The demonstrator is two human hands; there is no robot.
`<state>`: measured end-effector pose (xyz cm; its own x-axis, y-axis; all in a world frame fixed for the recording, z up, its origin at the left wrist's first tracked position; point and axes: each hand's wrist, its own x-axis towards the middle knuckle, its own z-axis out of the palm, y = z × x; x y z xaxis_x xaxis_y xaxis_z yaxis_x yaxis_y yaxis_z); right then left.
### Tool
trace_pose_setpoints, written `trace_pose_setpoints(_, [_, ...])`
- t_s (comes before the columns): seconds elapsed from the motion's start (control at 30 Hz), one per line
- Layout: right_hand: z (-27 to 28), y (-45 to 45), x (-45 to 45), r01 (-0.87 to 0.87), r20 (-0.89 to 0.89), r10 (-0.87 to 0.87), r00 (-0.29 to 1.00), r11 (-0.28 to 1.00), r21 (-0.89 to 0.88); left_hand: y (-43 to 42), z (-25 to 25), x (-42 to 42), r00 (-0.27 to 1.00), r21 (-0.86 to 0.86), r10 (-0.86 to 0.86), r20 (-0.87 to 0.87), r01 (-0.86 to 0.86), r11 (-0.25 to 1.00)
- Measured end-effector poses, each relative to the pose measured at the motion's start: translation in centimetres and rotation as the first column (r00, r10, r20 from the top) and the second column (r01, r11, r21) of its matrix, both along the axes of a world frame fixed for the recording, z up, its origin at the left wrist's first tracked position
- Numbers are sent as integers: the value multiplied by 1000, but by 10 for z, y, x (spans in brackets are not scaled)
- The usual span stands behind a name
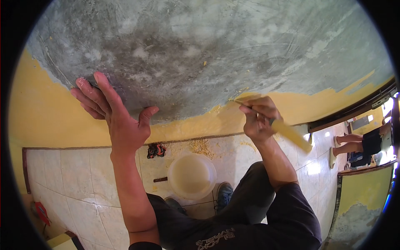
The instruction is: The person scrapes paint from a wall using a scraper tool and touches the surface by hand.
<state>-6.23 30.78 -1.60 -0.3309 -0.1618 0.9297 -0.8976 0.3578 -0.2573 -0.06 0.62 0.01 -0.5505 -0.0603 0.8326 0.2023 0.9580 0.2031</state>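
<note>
My left hand point(125, 112) lies with its fingers spread against the bare grey part of the wall point(166, 54). My right hand point(260, 118) is closed round a scraper point(293, 136) whose yellow handle sticks out behind the fist, blurred by motion. The scraper's thin blade meets the wall along the ragged edge of the yellow paint point(300, 104). Small yellow flakes cling to the wall near the blade tip. The blade itself is mostly hidden by my fingers.
A white round bucket point(170, 177) stands on the tiled floor between my feet and the wall. Paint scrapings point(202, 146) and a dark and orange bundle point(156, 151) lie at the wall's foot. A flat dark strip point(160, 180) is beside the bucket. Another person point(368, 141) stands beyond a doorway at right.
</note>
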Motion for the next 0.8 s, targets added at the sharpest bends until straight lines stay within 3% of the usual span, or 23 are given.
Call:
trace_pose_setpoints(0.03, [-5, 1, 0, 0, 41, 5, 999, 994, -110, 0, 0, 2, 999, -16, 20, 36, -19, 1000])
trace_pose_setpoints(0.1, [-3, 2, 6, -28, 109, 12, 994, 990, 142, -1, 3, -1, 998, -36, 47, 42, -45, 998])
trace_pose_setpoints(0.2, [4, 3, 6, 3, 112, -25, 993, 981, 193, 0, 1, 1, 997, -23, 31, 64, -30, 999])
trace_pose_setpoints(0.27, [6, 0, 1, 14, -75, -22, 997, 995, -98, 0, 2, 0, 999, -17, 29, 42, -28, 999])
trace_pose_setpoints(0.3, [-1, 0, 0, 16, -70, -22, 997, 995, -94, 0, 0, 0, 999, -14, 28, 46, -27, 1000])
trace_pose_setpoints(0.37, [-20, 0, -2, -85, 117, 98, 988, 990, -117, -1, 0, -1, 999, -22, 28, 28, -28, 999])
trace_pose_setpoints(0.4, [-7, -3, 8, -17, 87, 9, 996, 995, 99, -2, 1, -3, 999, -22, 33, 16, -33, 999])
trace_pose_setpoints(0.5, [5, -7, 9, 7, -4, -7, 1000, 979, 206, 0, 0, 1, 998, -41, 47, 50, -45, 998])
trace_pose_setpoints(0.53, [8, -11, 10, 17, -110, -5, 994, 995, 102, 1, 1, -1, 1000, -20, 20, 19, -20, 1000])
trace_pose_setpoints(0.57, [4, -12, 8, 12, -105, -1, 995, 995, 103, 1, 1, -2, 1000, 1, -4, -6, 4, 1000])
trace_pose_setpoints(0.63, [-6, -9, 4, -33, 74, 27, 997, 997, 75, 0, -2, 0, 1000, -1, -11, 4, 11, 1000])
trace_pose_setpoints(0.67, [-6, -5, 6, -53, -1, 56, 998, 956, 290, -1, 0, -2, 1000, -4, -19, -12, 19, 1000])
trace_pose_setpoints(0.7, [-2, -6, 10, -23, -28, 33, 999, 950, 311, -1, 2, -4, 999, -3, -14, -30, 14, 1000])
trace_pose_setpoints(0.77, [0, -10, 13, 21, -45, -17, 999, 997, 77, 0, -1, -1, 1000, 13, -7, 1, 7, 1000])
trace_pose_setpoints(0.8, [0, -10, 15, 18, -32, -16, 999, 997, 80, 1, -3, 1, 1000, 16, -6, 14, 6, 1000])
